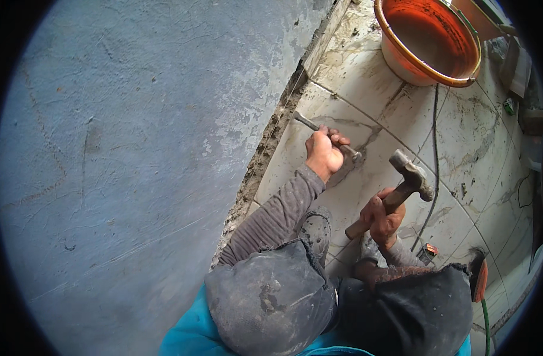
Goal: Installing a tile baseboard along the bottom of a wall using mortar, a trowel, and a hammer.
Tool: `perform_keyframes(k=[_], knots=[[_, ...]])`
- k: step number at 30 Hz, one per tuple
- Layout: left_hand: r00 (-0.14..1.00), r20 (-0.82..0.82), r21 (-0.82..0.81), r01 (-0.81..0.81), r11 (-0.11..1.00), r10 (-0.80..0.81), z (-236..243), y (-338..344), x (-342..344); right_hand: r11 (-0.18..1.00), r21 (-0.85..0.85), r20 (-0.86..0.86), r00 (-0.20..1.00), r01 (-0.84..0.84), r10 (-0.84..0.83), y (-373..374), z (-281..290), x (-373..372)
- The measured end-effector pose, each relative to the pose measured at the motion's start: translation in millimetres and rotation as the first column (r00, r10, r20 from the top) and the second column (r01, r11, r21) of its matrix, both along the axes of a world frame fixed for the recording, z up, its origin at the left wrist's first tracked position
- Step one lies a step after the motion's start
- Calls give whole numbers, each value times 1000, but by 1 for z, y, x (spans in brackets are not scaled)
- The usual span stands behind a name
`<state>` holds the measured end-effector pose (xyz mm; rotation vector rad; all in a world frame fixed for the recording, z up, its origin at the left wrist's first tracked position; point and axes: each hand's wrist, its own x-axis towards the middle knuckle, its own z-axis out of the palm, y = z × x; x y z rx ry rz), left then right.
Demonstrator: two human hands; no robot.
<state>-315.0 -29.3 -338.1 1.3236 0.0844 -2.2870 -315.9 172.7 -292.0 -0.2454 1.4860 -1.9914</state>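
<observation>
Head view: your left hand (325,155) is closed around a grey metal chisel (307,122) with a flat end, held above white, grey-veined floor tiles (355,71). The flat end lies near the rough, crumbled strip (265,148) at the foot of the blue-grey painted wall (135,148). Your right hand (385,221) has its fingers clamped on the wooden handle of a worn steel-headed hammer (411,175); its head is apart from the chisel's butt, to the right. Beyond your hands, at the top right, stands a round bucket (403,64), pale outside and orange inside, with an orange-brown rim. Murky greyish matter shows inside it; whether liquid or residue, you cannot tell. A thin dark cable (435,130) runs across the tiles below it.
</observation>
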Motion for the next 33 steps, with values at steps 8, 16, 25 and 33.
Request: perform_keyframes(k=[8, 16, 25, 33], knots=[[998, -24, 103, -55, 993, 58, -4, -13, -8, 993, -85, -31, 996, 80, -83, -14, 22, -9], [984, -160, 64, -65, 996, 75, -12, -33, -4, 996, -86, 90, 996, 20, -12, -17, -4, 3], [998, 56, -15, -6, 1000, 7, -12, 31, 51, 964, 119, 173, 961, -239, 217, 1, -2, -2], [994, -4, 68, -106, 992, 107, -3, 13, 45, 997, -29, 45, 996, -77, 78, 9, -10, 8]])
